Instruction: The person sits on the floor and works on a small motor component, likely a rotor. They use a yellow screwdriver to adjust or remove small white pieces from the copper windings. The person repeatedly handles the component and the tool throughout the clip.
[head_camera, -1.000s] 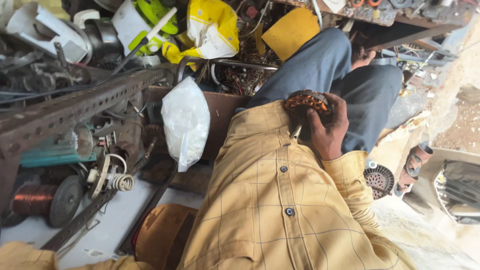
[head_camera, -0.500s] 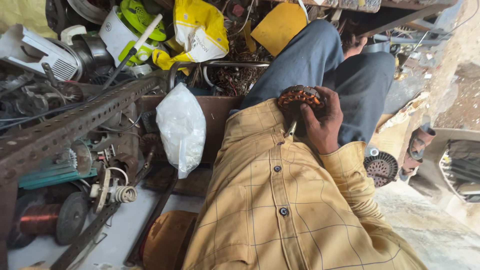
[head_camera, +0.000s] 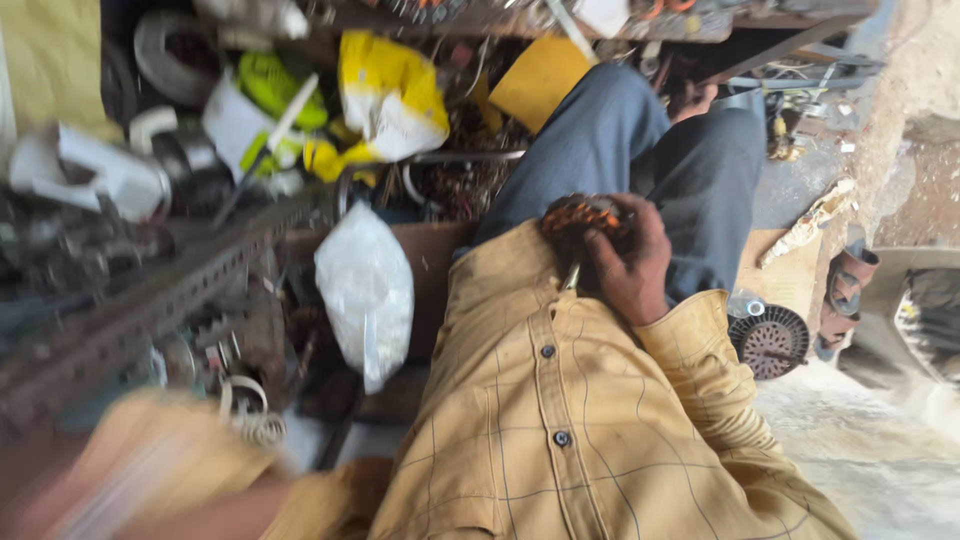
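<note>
Right hand: I see my right hand clenched around a motor armature with orange-brown copper windings, held against my lap at the hem of my shirt.
Armature position: it sits above the shirt's button placket, touching the blue trousers; a pale metal shaft pokes down from under the fingers.
Left hand: only a blurred sleeve shows at the lower left; I cannot tell whether that hand is clenched or released.
Clothing: yellow checked shirt with dark buttons fills the lower centre.
Left of the lap: a white plastic bag hangs just beside a brown cardboard box; a perforated steel angle bar runs diagonally past it.
Upper clutter: a yellow and white bag lies among scrap parts.
Right side: a round vented fan cover lies on the ground near my elbow; a sandal lies beyond it.
</note>
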